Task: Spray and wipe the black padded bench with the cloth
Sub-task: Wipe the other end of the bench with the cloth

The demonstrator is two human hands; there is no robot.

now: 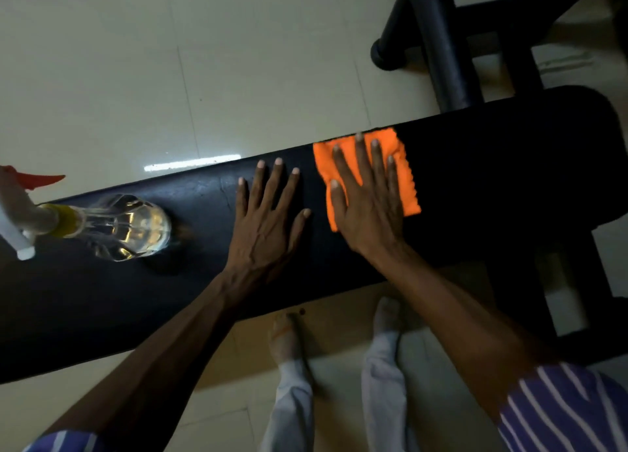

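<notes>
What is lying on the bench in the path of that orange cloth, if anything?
To the right of the orange cloth, under the right hand, the black padded bench shows nothing on it. To the left, the left hand rests flat beside the cloth, and the spray bottle stands farther along.

Dim, soft-focus scene; glare streak on pale floor (192, 162); wide-angle edge bending.

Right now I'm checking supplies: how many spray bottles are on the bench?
1: a clear spray bottle stands on the left part of the black padded bench. Others may sit outside the view.
</notes>
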